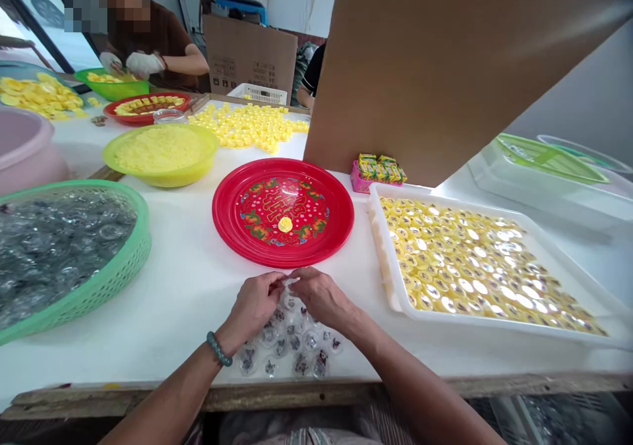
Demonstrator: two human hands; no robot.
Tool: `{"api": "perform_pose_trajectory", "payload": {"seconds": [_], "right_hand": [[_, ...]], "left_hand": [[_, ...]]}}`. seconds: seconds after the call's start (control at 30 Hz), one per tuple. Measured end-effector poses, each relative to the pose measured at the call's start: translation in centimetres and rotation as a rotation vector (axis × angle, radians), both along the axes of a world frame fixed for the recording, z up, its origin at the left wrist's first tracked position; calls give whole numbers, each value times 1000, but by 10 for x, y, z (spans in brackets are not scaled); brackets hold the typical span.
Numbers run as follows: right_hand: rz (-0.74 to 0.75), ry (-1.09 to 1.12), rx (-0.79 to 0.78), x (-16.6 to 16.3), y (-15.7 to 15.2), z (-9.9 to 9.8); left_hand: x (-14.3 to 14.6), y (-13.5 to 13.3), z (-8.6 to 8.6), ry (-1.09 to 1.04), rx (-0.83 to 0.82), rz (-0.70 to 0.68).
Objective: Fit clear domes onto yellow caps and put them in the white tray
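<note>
My left hand (256,303) and my right hand (320,295) meet near the table's front edge, fingertips pinched together on a small clear plastic capsule (288,280). Under both hands lies a cluster of several clear plastic lids with dark printed labels (289,349). Just beyond the hands sits a red round tray (232,217) holding one small yellow piece (285,224) at its centre. A green bead bracelet circles my left wrist.
A white tray (390,293) of several packed yellow sweets lies at the right. A green basket (126,260) of clear shells stands left, a yellow bowl (198,165) behind. A cardboard sheet (435,69) stands upright. Another person's gloved hands (133,62) work far left.
</note>
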State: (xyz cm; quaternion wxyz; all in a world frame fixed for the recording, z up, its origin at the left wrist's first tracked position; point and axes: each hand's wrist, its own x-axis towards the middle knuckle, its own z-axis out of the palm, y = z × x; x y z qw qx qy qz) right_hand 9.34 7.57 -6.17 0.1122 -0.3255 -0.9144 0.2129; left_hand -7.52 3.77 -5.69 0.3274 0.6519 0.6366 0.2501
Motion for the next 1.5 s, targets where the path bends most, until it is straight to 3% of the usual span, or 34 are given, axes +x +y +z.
{"api": "perform_pose_trajectory", "payload": {"seconds": [0.37,0.67,0.77,0.87,1.0,1.13,1.37,1.5], "right_hand": [[-37,61,-38,6,-3,4],[-69,99,-27,10,-11,-3],[-99,116,-10,8,-11,-6],[-96,107,25,6,-12,-7],[-87,-29,110,3,-16,-4],[-82,-91,153,0,-19,-2],[-166,63,70,-4,-19,-4],[-268,204,-40,-5,-24,2]], "left_hand": [[-3,-1,-16,-399,-158,71],[4,-2,-10,-802,-368,147],[3,0,-9,-728,-276,175],[1,0,-8,-425,-114,207],[4,-3,-8,-192,-74,145],[6,-2,-8,-316,-123,146],[5,1,-13,-713,-228,188],[7,-2,-9,-826,-217,234]]}}
